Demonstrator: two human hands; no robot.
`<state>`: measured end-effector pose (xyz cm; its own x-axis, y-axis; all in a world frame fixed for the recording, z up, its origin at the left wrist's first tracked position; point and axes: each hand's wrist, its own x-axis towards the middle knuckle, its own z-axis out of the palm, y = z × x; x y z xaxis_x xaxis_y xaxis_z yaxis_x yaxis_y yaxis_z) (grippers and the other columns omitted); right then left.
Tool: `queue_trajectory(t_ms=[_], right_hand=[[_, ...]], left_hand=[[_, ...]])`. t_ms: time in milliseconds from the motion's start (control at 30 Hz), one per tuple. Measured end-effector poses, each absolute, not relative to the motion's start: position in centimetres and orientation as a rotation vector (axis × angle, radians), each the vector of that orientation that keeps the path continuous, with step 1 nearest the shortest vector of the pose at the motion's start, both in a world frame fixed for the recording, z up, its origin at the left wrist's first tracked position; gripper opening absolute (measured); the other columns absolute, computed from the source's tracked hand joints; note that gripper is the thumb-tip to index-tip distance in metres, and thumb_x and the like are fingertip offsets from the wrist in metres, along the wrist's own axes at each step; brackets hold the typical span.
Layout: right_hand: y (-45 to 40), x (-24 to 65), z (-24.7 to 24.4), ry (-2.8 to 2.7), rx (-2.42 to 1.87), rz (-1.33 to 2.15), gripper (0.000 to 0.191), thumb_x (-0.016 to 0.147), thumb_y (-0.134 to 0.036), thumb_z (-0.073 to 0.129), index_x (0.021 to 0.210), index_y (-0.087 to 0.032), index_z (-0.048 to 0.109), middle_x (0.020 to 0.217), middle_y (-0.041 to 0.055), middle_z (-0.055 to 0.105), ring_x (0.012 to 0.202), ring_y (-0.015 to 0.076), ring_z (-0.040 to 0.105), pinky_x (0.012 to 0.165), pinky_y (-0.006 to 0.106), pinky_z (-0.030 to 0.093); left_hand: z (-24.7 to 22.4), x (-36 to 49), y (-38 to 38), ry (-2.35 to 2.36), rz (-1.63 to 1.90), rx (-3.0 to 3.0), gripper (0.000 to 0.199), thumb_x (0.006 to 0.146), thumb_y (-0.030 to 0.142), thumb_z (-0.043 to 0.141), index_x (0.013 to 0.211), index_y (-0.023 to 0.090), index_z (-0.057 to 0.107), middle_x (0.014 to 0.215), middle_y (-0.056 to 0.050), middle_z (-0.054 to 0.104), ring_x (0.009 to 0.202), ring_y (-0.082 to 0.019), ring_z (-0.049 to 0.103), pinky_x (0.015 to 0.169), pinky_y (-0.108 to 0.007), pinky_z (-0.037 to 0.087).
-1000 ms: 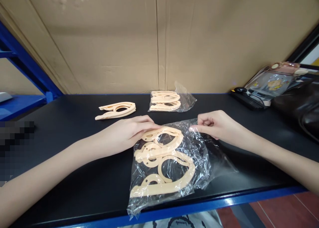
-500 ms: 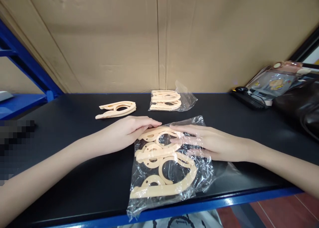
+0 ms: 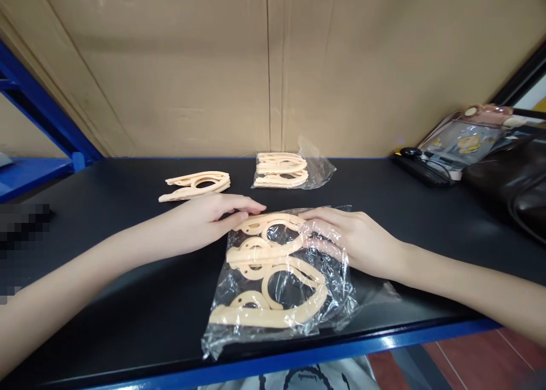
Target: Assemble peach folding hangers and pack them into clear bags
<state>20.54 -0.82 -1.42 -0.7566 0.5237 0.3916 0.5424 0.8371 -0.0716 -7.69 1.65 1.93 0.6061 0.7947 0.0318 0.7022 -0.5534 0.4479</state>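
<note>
A clear plastic bag (image 3: 333, 310) lies near the table's front edge, with several beige folding clothes hangers (image 3: 273, 319) inside. My left hand (image 3: 209, 216) is at the bag's upper left, fingers stretched out and thumb apart, touching the bag's edge by the topmost hanger. From the right, my right hand (image 3: 345, 236) reaches to the hangers' curved ends. Its fingers are apart and slightly bent, and shiny film seems to cover their tips. Whether those fingertips press on a hanger is hard to see through the glare.
Behind my left hand lies a small stack of folded beige hangers (image 3: 196, 185). Another clear bag of hangers (image 3: 281, 171) lies at the back. A dark leather bag (image 3: 507, 174), a black device with a cable (image 3: 422, 168) and a transparent pouch (image 3: 464, 142) crowd the right. Cardboard (image 3: 191, 66) closes the back.
The bag of hangers has shifted left, its near end moving most. My right hand has moved left and its fingers have bent more. My left hand has moved slightly left.
</note>
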Motion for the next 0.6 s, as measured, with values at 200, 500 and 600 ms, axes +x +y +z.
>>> queue_trajectory(t_ms=[200,500,600], right_hand=[[-1.42,20.35,-1.32,-2.598,-0.862,-0.187,0.034,0.1,-0.034,0.037,0.106,-0.012,0.062,0.106,0.0106,0.068,0.091,0.02,0.069,0.071,0.034,0.061],[-1.06,20.29,-2.0,-2.588,-0.827,-0.204,0.033,0.099,-0.037,0.039,0.104,-0.016,0.063,0.106,0.0091,0.067,0.097,0.0195,0.065,0.078,0.034,0.059],[-1.0,20.15,-2.15,-2.571,-0.845,-0.205,0.036,0.099,-0.04,0.039,0.106,-0.015,0.062,0.106,0.0098,0.068,0.096,0.0199,0.065,0.075,0.033,0.059]], left_hand=[[1.94,-8.2,2.4,1.25,0.302,2.532,0.036,0.093,0.039,0.04,0.108,0.023,0.068,0.106,-0.002,0.07,0.095,-0.02,0.063,0.081,-0.03,0.051],[2.09,-7.8,2.52,1.186,0.338,2.454,0.034,0.09,0.041,0.046,0.106,0.023,0.07,0.103,-0.002,0.072,0.093,-0.02,0.064,0.079,-0.029,0.053],[1.64,-7.82,2.58,1.177,0.359,2.438,0.035,0.09,0.044,0.048,0.107,0.023,0.07,0.104,-0.002,0.071,0.095,-0.02,0.064,0.081,-0.031,0.053]])
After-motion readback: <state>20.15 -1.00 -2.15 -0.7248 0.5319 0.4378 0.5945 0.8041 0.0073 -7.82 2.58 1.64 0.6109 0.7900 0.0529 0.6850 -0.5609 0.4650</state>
